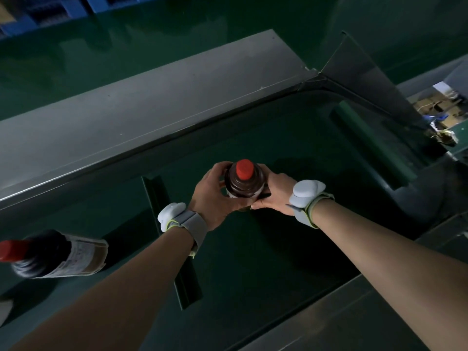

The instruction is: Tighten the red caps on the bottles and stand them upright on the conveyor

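Observation:
A dark brown bottle (244,184) with a red cap (244,169) stands upright over the dark green conveyor belt (291,249), seen from above. My left hand (210,196) wraps its left side and my right hand (274,192) holds its right side. Whether its base touches the belt is hidden by my hands. A second dark bottle (58,257) with a red cap (11,250) and a pale label lies on its side on the belt at the far left.
Grey metal side rails (141,102) border the belt at the back and at the front right (342,320). Green cross cleats (174,239) rise from the belt, another at the right (367,143). Blue crates (50,11) stand on the green floor beyond.

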Available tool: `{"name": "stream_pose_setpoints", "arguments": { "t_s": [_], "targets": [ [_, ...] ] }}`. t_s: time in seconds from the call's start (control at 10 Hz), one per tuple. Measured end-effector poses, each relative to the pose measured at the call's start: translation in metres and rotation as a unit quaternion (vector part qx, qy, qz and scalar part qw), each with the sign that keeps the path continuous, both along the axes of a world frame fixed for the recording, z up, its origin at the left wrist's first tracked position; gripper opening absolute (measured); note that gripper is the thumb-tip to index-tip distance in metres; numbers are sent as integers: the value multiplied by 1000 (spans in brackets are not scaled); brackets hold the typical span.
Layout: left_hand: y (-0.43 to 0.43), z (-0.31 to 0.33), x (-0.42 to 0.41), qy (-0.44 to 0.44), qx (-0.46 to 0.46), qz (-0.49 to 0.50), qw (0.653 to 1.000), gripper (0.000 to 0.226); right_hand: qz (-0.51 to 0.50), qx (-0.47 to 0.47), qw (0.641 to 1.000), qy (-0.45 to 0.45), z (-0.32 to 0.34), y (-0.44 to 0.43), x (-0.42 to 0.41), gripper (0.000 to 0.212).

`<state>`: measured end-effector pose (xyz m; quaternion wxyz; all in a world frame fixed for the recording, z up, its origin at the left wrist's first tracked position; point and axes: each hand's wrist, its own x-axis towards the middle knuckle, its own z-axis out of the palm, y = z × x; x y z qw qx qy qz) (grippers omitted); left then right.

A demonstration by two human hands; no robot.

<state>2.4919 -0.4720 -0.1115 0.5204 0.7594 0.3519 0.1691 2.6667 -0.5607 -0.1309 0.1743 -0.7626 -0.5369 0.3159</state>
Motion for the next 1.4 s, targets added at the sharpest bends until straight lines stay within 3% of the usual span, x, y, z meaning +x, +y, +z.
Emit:
{"name": "stream_pose_setpoints", "arguments": {
  "t_s": [1.2, 1.4],
  "targets": [
    [-3, -6, -3, 33, -22, -1, 999, 76, 7, -55, 998, 7, 0, -1, -3, 95],
    [-9, -8, -12, 170, -36, 9, 985, 69, -72, -34, 996, 49, -3, -17, -10, 84]
  ]
}}
